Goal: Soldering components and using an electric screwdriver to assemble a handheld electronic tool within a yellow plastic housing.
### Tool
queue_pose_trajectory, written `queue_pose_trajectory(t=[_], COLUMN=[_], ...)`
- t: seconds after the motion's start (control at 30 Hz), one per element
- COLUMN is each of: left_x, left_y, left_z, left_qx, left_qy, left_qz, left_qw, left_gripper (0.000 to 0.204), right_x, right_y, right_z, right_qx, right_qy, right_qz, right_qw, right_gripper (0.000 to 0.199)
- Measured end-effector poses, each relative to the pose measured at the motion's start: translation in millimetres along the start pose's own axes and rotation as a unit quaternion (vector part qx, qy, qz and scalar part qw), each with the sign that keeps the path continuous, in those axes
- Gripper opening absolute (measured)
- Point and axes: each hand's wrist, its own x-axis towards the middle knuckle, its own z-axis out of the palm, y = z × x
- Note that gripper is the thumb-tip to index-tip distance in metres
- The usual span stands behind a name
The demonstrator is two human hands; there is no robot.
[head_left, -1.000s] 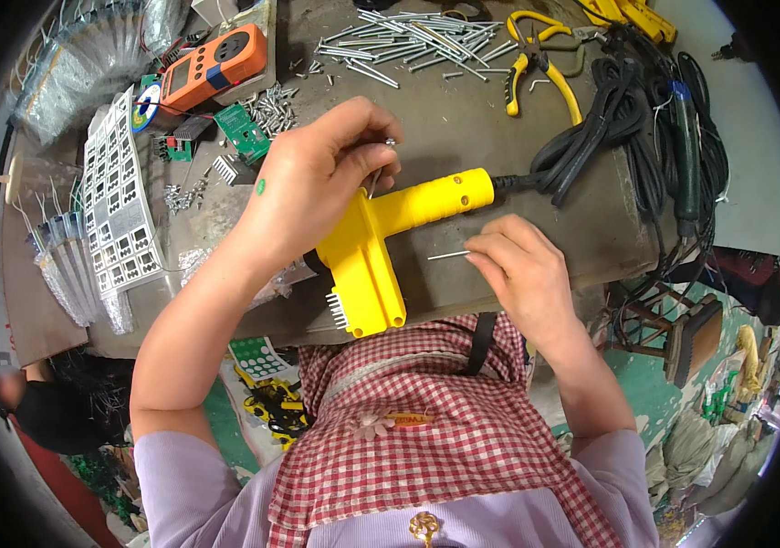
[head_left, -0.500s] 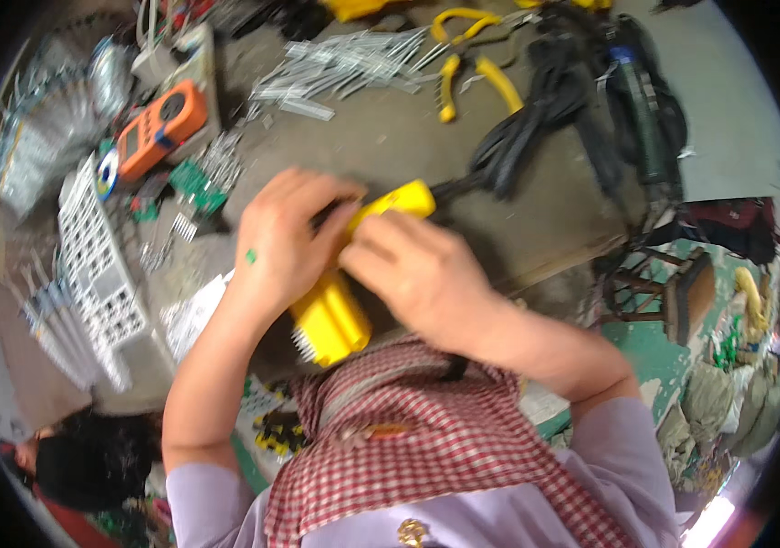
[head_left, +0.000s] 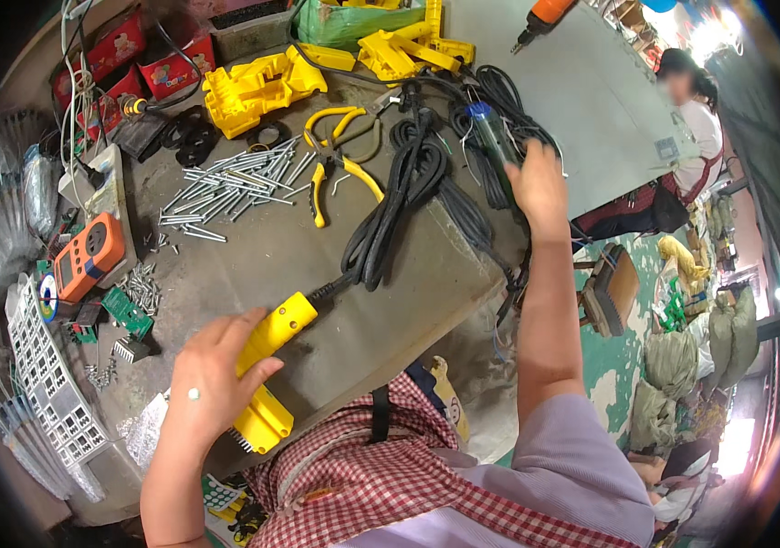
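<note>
My left hand (head_left: 216, 370) is closed around a yellow corded hand tool (head_left: 273, 340). A row of metal teeth shows at its lower end, close to my apron. A black cord leaves its upper end and runs to a looped bundle of cable (head_left: 390, 205). Out to the right, my right hand (head_left: 538, 187) grips the lower part of a dark, tube-shaped tool (head_left: 490, 132) with a blue end, possibly an electric screwdriver. Some of those fingers are hidden. Yellow-handled pliers (head_left: 340, 155) lie open between the cable and a heap of long screws (head_left: 235, 187).
Yellow housings (head_left: 257, 91) and red boxes (head_left: 175, 68) stand at the back. An orange meter (head_left: 90, 256), green circuit boards (head_left: 128, 312) and a white grid tray (head_left: 52, 374) are at left. An orange driver (head_left: 540, 20) is at the far right; a person (head_left: 696, 128) sits beyond.
My right hand has left the yellow tool and reached right to the dark tube-shaped tool. My left hand still holds the yellow tool, and the view has shifted, showing more of the back.
</note>
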Motion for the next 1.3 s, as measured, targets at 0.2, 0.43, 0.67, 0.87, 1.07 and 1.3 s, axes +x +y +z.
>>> queue_pose_trajectory(t=[0.2, 0.43, 0.67, 0.87, 1.07, 1.3], left_x=[-3.0, 0.8, 11.4, 10.9, 11.4, 9.4], left_y=[2.1, 0.3, 3.3, 1.2, -0.9, 2.8], left_z=[7.8, 18.2, 31.8, 35.1, 38.5, 38.5], left_qx=[0.041, 0.03, 0.045, 0.071, 0.06, 0.054], left_qy=[-0.067, -0.074, -0.03, -0.035, -0.046, -0.084], left_qz=[-0.009, -0.002, 0.028, 0.025, 0.051, 0.026], left_qw=[0.997, 0.997, 0.998, 0.997, 0.996, 0.995], left_gripper=[0.043, 0.042, 0.037, 0.037, 0.034, 0.032], right_x=[3.0, -20.2, -6.8, -56.5, -107.1, -118.0], right_y=[61.3, 35.1, 52.0, -61.5, -165.3, -165.3], right_z=[14.5, 21.7, -9.0, -55.6, -64.8, -50.9], right_qx=[0.218, 0.048, 0.372, 0.878, 0.824, 0.76], right_qy=[-0.078, -0.125, -0.072, -0.241, -0.167, -0.192], right_qz=[0.068, -0.103, 0.0, -0.02, -0.171, -0.318], right_qw=[0.97, 0.986, 0.925, 0.414, 0.513, 0.533], right_gripper=[0.029, 0.08, 0.073, 0.047, 0.057, 0.068])
